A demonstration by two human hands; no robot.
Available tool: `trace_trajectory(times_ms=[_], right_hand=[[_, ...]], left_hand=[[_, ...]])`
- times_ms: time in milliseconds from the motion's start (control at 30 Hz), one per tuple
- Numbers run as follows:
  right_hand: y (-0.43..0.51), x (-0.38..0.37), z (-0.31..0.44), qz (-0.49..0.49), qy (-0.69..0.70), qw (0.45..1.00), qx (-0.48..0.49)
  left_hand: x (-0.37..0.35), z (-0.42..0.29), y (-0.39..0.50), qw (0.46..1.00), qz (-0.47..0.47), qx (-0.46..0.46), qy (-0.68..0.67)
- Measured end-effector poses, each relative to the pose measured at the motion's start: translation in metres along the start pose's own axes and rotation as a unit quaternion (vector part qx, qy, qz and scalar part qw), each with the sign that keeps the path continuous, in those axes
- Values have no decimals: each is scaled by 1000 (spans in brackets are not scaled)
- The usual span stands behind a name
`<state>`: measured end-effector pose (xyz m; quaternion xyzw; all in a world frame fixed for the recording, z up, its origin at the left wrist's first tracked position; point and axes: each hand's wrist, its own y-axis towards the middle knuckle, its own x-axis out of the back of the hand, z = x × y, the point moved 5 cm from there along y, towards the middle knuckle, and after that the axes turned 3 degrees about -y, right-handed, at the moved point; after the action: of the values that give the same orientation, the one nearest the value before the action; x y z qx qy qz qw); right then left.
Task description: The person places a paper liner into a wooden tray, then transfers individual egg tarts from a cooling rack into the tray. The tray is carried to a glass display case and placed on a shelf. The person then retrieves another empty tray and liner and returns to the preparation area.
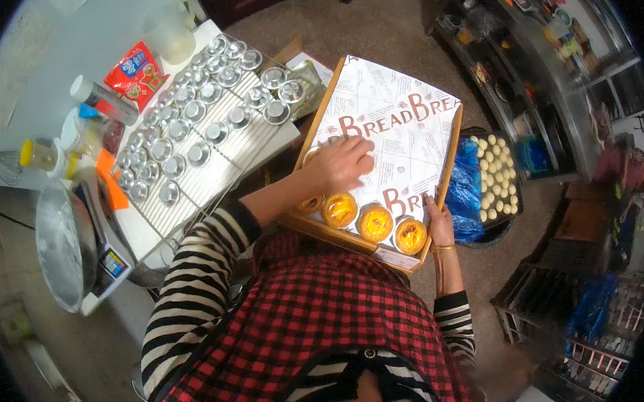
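A shallow golden-brown tray (316,121), lined with white printed paper (388,105), is tilted in front of my body. My right hand (440,223) grips its near right side, with the thumb over the rim. Along the near edge sit several egg tarts (376,223) with glossy yellow tops and browned spots. My left hand (346,162) is over the paper with bent, blurred fingers. A yellowish edge, perhaps of a tart, shows under the fingertips, mostly hidden. Another tart is partly covered by the left wrist.
At left, many overturned foil tart cups (196,111) stand on a wire rack over a white table (146,237). Around it are a red packet (135,74), a plastic jug (170,34) and a scale (112,263) under a metal bowl (64,247). Dough balls (496,176) and blue plastic (466,198) lie low at right.
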<state>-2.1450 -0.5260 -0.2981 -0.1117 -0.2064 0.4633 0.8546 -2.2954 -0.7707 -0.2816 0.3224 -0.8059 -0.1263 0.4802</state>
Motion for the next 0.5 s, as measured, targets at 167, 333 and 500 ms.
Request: trace_trajectory(times_ms=[167, 333, 500], right_hand=[[-3, 1, -7, 0, 33, 999, -36], [-17, 18, -13, -29, 32, 999, -18], [-27, 23, -21, -53, 30, 998, -29]], left_hand=[[34, 57, -43, 981, -123, 118, -91], [54, 180, -83, 921, -203, 332, 14], [2, 235, -89, 936, 38, 302, 176]])
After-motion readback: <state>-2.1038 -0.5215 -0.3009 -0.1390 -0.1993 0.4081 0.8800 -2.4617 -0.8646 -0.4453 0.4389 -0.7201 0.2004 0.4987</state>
